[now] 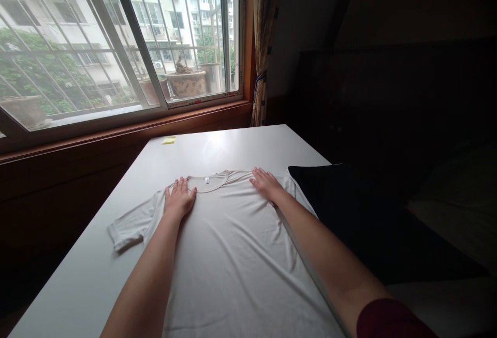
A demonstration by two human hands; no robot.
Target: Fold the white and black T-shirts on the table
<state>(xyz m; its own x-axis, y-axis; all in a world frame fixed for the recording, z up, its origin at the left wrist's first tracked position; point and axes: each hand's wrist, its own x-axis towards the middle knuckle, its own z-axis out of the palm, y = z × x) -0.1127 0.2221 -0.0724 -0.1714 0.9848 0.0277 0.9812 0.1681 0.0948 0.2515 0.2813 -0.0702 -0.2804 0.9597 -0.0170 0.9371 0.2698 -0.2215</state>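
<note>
A light grey T-shirt [229,255] lies spread on the white table, its neckline toward the far edge and a small white label inside the collar. My left hand [179,196] rests flat on the left shoulder beside the collar, fingers apart. On the right shoulder lies my right hand [266,184], palm down with its fingers stretched out. The left sleeve sticks out over the table; the right sleeve is partly hidden behind my right forearm. Creases run across the chest and the right side.
The white table [248,144] carries a yellow sticky note [169,141] near its far left corner. Dark cloth [349,214] lies along the right side. Beyond the table are a barred window [128,43], potted plants outside and a tied curtain [261,79].
</note>
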